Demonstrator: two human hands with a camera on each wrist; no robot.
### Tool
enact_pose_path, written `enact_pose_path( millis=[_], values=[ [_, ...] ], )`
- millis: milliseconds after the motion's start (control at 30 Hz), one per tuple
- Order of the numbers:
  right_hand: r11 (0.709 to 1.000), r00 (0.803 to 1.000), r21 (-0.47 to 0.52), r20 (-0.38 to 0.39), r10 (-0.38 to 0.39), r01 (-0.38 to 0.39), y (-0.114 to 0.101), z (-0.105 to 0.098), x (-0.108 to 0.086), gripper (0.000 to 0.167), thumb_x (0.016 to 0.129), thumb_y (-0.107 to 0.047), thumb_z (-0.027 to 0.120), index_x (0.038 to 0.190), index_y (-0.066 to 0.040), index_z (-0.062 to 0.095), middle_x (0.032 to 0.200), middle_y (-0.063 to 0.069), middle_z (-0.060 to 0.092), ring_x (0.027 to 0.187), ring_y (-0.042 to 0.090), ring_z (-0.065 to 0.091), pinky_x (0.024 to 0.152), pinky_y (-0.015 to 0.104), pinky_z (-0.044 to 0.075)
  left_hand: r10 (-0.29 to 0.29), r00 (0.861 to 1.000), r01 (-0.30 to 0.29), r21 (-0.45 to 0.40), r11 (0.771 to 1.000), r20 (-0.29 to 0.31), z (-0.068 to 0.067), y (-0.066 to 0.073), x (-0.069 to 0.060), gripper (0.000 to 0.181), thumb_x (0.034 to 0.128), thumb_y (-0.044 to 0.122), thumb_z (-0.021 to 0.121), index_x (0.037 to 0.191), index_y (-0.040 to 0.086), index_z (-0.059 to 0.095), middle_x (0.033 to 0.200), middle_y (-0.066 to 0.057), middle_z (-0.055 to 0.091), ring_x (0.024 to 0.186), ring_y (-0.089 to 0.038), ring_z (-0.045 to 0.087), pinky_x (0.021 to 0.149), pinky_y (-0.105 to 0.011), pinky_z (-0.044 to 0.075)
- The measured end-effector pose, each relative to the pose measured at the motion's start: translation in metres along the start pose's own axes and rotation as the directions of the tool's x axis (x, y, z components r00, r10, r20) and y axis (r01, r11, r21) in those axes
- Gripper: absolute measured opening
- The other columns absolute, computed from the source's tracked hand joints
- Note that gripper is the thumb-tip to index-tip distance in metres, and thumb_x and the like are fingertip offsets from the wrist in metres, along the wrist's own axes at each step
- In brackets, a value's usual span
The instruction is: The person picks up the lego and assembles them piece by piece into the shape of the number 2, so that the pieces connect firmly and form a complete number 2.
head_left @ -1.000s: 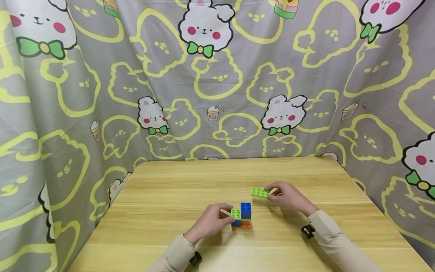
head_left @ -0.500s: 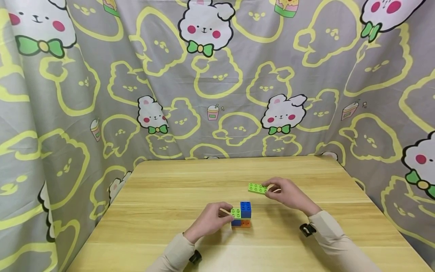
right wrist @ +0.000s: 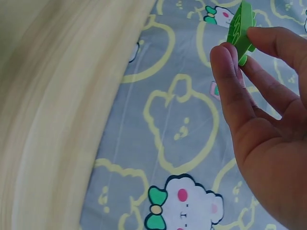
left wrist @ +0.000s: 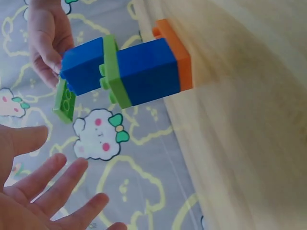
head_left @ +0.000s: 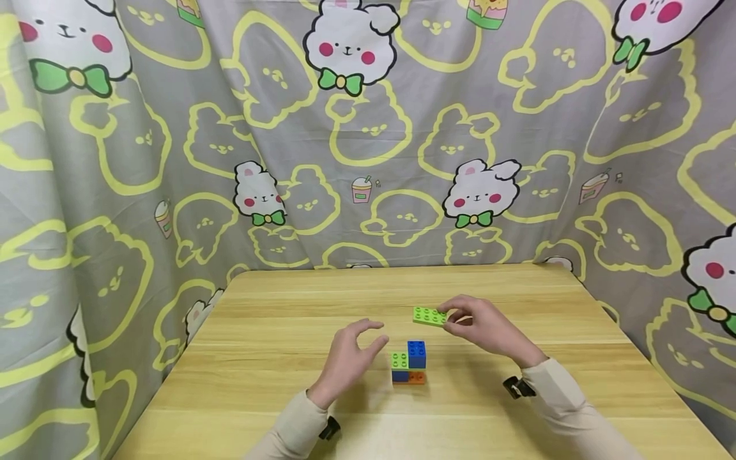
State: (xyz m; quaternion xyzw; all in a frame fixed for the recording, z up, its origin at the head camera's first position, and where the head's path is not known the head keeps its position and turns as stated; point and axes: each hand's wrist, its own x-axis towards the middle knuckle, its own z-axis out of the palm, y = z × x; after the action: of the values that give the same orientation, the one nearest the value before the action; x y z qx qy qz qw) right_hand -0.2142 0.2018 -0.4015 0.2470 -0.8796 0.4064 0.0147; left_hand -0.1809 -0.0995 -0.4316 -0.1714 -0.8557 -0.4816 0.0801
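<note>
On the table stands a small stack of toy building bricks: an orange plate (head_left: 417,378) at the bottom, a blue brick (left wrist: 148,72) on it, a green plate (head_left: 399,361) across that, and a second blue brick (head_left: 416,354) on the green plate's right half. Left of the stack, apart from it, my left hand (head_left: 347,358) has its fingers spread and holds nothing. My right hand (head_left: 480,324) pinches a loose light-green studded plate (head_left: 428,315) between thumb and fingers, raised above the table behind the stack. In the right wrist view its hollow underside shows.
The wooden table (head_left: 276,319) reaches back to a grey curtain (head_left: 368,147) printed with cartoon bears, which surrounds its far side and both flanks. A dark strap device (head_left: 517,386) is on the right sleeve, another (head_left: 329,428) on the left.
My left hand has let go of the stack and moved away up and to the left. The right hand has shifted slightly left and up with the green plate.
</note>
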Motion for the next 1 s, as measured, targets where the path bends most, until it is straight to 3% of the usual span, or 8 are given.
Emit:
enact_pose_path(
  millis=[467,633,1000],
  values=[
    [0.995,0.996,0.036,-0.007,-0.094,0.094,-0.028,0.01,-0.008,0.025,0.094,-0.014,0.075,0.119,-0.017,0.072,0.118,0.001,0.068,0.094,0.009,0.07,0.084,0.028,0.061,0.033,0.998,-0.036,-0.053,0.998,-0.046,0.0,0.019,-0.005,0.039,0.0933,0.038,0.076,0.126,0.017,0.074,0.138,-0.01,0.065,0.14,-0.033,0.05,0.113,-0.064,0.037],
    [0.989,0.99,0.044,0.007,-0.142,0.141,-0.032,0.015,-0.01,0.025,0.095,-0.013,0.074,0.12,-0.016,0.071,0.12,0.002,0.068,0.094,0.009,0.07,0.084,0.029,0.061,0.04,0.999,-0.043,-0.083,0.996,-0.036,0.001,0.019,-0.005,0.037,0.0934,0.035,0.076,0.126,0.019,0.073,0.136,-0.005,0.067,0.139,-0.032,0.051,0.114,-0.063,0.037],
    [0.99,0.99,0.051,0.032,-0.137,0.135,-0.034,0.025,-0.011,0.027,0.094,-0.01,0.074,0.12,-0.016,0.071,0.12,0.001,0.067,0.093,0.008,0.07,0.083,0.026,0.06,0.069,0.998,-0.069,-0.089,0.994,-0.001,0.004,0.014,-0.003,0.031,0.0941,0.024,0.076,0.124,0.016,0.074,0.125,0.001,0.073,0.139,-0.03,0.052,0.114,-0.062,0.038]
  ],
)
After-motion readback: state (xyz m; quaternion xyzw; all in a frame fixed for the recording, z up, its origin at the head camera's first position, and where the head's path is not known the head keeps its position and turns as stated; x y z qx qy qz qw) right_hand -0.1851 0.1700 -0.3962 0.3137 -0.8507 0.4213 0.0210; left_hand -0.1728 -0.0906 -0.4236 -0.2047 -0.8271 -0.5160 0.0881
